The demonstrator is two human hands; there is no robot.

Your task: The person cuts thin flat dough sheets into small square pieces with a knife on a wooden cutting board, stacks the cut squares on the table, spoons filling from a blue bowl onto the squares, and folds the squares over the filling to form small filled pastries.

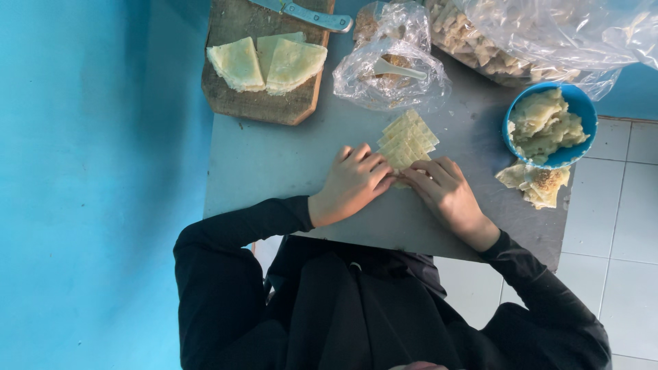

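Note:
My left hand (353, 183) and my right hand (445, 195) rest side by side on a grey table (274, 164). Both press their fingertips on the near end of a row of pale yellow pastry wrapper strips (409, 139) laid overlapping on the table top. The fingers cover the strips' near edge. Black sleeves cover both arms.
A wooden board (264, 103) at the back left carries folded pale dough sheets (267, 63) and a knife (312, 15). A clear bag with a white spoon (392, 68) lies behind the strips. A blue bowl of dough scraps (548, 125), loose scraps (536, 183) and a large plastic bag (534, 38) sit at right.

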